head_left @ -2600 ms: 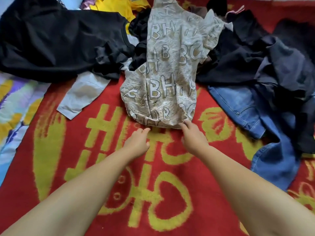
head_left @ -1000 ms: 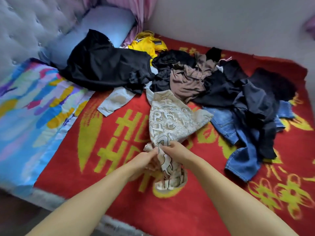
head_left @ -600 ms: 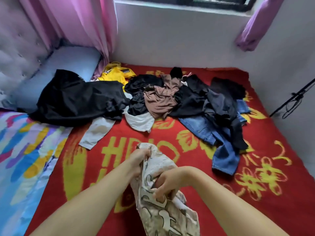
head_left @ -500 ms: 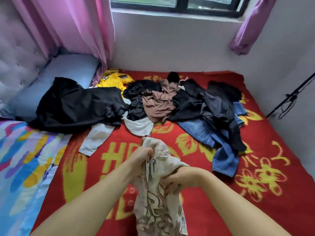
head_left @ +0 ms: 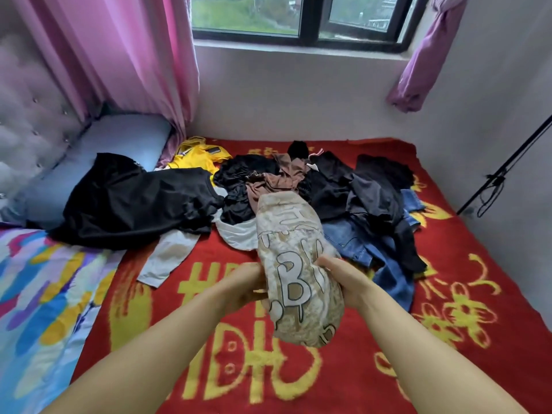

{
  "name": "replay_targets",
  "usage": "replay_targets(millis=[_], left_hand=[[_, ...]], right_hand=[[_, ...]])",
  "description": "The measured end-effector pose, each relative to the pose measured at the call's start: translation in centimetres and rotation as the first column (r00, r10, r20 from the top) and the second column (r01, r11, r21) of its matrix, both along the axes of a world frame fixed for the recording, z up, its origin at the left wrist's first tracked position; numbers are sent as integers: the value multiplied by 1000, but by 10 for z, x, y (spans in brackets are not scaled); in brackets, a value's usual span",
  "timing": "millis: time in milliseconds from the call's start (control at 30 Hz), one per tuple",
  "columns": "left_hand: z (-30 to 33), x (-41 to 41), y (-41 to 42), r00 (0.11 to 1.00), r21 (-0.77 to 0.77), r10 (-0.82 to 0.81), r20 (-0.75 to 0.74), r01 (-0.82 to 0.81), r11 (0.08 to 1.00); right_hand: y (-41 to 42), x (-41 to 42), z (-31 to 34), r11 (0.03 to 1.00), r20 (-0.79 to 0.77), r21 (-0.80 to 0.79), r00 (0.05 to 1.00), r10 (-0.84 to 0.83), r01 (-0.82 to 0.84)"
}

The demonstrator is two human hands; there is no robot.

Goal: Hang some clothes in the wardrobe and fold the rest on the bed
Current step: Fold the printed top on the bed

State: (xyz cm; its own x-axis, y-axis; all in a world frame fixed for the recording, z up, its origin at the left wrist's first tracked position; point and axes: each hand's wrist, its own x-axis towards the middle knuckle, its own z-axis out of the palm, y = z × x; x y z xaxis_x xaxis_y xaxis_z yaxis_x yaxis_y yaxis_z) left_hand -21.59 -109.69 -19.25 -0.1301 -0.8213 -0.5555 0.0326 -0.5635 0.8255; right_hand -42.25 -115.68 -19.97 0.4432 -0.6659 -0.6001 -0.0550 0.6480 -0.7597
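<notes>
Bed (head_left: 448,339) w/ red-and-yellow blanket takes up most of the view; the unsorted pile (head_left: 298,192) lies across its far half, under the window (head_left: 298,16). Pile incl. a big black garment (head_left: 134,201) on the left, jeans (head_left: 385,264) on the right, dark tops, a brown piece & a yellow one (head_left: 197,159) at the back. Pillow (head_left: 98,156) & pink curtain (head_left: 119,55) far left; striped sheet (head_left: 38,294) along the left edge.

Step in hand, as I read it: sorting out one item, the beige printed top (head_left: 295,273), lifted off the bed & held up bunched betw. both hands, above the blanket's near half. Left hand (head_left: 242,285) grips its left edge, fingers curled into the cloth. Right hand (head_left: 343,279) grips the right edge, thumb over the front. Can't tell which end is up, since the cloth is wadded.

Next move prob. calls for finding hem or shoulders, shaking it open, then either laying it flat on the near blanket to fold or taking it to the wardrobe (not in view). Near half of the bed has room. The pile's edge sits just behind the top, so spreading it far forward would land it on the jeans & the white piece (head_left: 239,234).
</notes>
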Motion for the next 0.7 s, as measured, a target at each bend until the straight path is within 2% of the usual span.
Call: replay_targets(millis=[33, 67, 100, 133, 233, 267, 333, 400, 433, 500, 533, 567, 600, 633, 700], left_hand=[[-3, 6, -1, 970, 69, 159, -182, -148, 987], [-6, 13, -3, 899, 142, 281, -336, -246, 959], [-8, 17, -4, 838, 189, 355, -415, -303, 934], [-10, 21, -6, 824, 194, 358, -439, -302, 933], [-7, 10, -2, 936, 49, 119, -331, -109, 993], [-6, 4, -1, 956, -13, 53, -288, -59, 998], [-1, -6, 1, 960, -74, 48, -274, -71, 995], [5, -12, 3, 932, -94, 96, -350, -136, 986], [9, -13, 3, 914, -96, 110, -391, -160, 982], [17, -14, 4, 901, -111, 99, -422, -159, 981], [22, -14, 5, 903, -122, 83, -421, -148, 981], [27, -14, 6, 908, -129, 78, -412, -143, 981], [32, -13, 6, 913, -139, 76, -400, -142, 980], [37, -11, 4, 918, -148, 69, -392, -136, 980], [49, -11, 3, 924, -190, 75, -375, -156, 969]], right_hand=[[1, 0, 3, 999, -15, -11, 999, 52, -52], [4, -1, 6, 993, -37, -13, 992, 118, -119], [6, -1, 8, 982, -56, -6, 980, 189, -189], [9, -2, 8, 968, -79, 4, 965, 250, -251], [14, -6, 7, 909, -243, 33, 879, 410, -415], [15, -7, 5, 873, -341, 22, 817, 465, -487], [15, -8, 2, 805, -517, 2, 688, 509, -593], [12, -10, 5, 825, -591, -22, 673, 446, -565], [10, -11, 9, 861, -631, -67, 690, 354, -503], [1, -16, 20, 912, -697, -262, 715, 47, -315], [-3, -18, 27, 899, -649, -387, 753, -107, -206], [-6, -19, 33, 870, -534, -483, 821, -201, -101], [-8, -19, 41, 846, -388, -532, 899, -205, -37], [-8, -18, 49, 828, -274, -560, 952, -138, -41], [-4, -13, 67, 809, -178, -553, 977, 120, -200]])
